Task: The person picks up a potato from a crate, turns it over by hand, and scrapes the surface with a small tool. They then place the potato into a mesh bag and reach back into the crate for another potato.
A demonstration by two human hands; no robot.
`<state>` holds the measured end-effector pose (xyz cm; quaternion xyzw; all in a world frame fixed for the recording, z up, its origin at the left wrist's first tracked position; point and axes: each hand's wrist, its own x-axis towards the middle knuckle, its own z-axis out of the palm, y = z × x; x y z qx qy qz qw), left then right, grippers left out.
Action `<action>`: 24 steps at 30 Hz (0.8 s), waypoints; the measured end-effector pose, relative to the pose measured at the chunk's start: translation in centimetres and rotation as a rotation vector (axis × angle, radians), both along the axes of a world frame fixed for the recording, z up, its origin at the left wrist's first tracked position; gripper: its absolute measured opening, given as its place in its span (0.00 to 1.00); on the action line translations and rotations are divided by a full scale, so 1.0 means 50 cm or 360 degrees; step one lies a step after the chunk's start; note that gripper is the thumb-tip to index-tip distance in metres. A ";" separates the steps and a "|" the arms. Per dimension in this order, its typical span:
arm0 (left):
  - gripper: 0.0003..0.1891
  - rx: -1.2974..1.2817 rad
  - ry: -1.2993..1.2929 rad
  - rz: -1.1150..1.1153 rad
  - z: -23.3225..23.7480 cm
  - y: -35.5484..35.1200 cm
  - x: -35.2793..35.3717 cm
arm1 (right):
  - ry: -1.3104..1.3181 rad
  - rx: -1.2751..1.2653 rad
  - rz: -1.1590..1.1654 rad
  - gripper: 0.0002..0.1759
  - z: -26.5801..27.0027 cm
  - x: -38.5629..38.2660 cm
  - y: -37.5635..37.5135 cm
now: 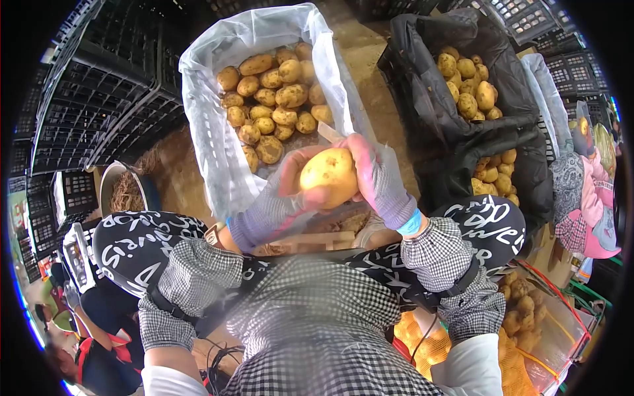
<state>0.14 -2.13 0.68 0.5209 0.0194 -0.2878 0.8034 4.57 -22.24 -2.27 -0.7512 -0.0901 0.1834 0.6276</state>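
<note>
A large yellow potato is held up in front of me between both gloved hands. My left hand closes around its left side and underside, the thumb lying across the bottom. On its other side, my right hand presses its fingers against the top and right edge. A pale flat piece sticks out by the right fingertips; its kind I cannot make out. Just beyond the hands stands a crate lined with white plastic, holding many potatoes, some with dark soil on them.
Black-lined crates with potatoes stand to the right. Black plastic crates are stacked at left, near a bucket of dry scraps. Other people sit at lower left and far right. Bagged potatoes lie at lower right.
</note>
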 end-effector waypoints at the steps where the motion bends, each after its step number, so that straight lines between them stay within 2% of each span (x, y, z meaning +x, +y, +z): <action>1: 0.43 -0.0042 0.0014 -0.0024 -0.001 0.000 0.000 | 0.0040 0.0014 -0.0020 0.30 -0.013 0.004 -0.007; 3: 0.43 -0.0075 -0.0108 0.0146 -0.010 -0.004 0.001 | -0.0038 0.0020 0.0024 0.31 -0.017 0.023 -0.017; 4: 0.43 -0.0088 -0.0169 0.0236 -0.017 -0.004 0.001 | 0.0237 0.0203 0.0049 0.32 -0.007 0.025 -0.019; 5: 0.45 0.0335 -0.0605 0.0236 -0.028 0.003 0.004 | 0.0514 0.0387 0.0072 0.33 0.007 0.021 -0.022; 7: 0.49 0.1197 -0.1464 0.0230 -0.040 0.016 0.020 | 0.0805 0.0748 0.0334 0.41 0.018 0.020 -0.014; 10: 0.54 0.1133 -0.1180 0.0318 -0.025 0.010 0.024 | 0.0316 0.0615 0.0229 0.48 0.053 0.005 0.007; 11: 0.58 0.0383 -0.0665 0.0356 -0.035 0.007 0.022 | 0.0318 0.0627 0.0223 0.54 0.063 0.012 0.006; 14: 0.58 0.0395 -0.0495 0.0215 -0.022 0.012 0.028 | 0.0245 0.0694 0.0215 0.55 0.096 0.006 0.007; 15: 0.57 0.0519 -0.0605 0.0176 -0.021 0.017 0.032 | 0.0239 0.0718 0.0210 0.56 0.086 0.001 0.009; 18: 0.56 0.0359 -0.0503 0.0154 -0.003 0.021 0.030 | 0.0283 0.0759 0.0221 0.57 0.081 -0.005 0.009; 21: 0.53 -0.0279 -0.0094 0.0155 0.022 0.033 0.029 | 0.0407 0.0828 0.0253 0.53 0.091 -0.004 0.000; 24: 0.48 -0.0146 -0.0101 0.0113 0.040 0.041 0.036 | 0.0166 0.0638 0.0269 0.57 0.083 -0.007 -0.002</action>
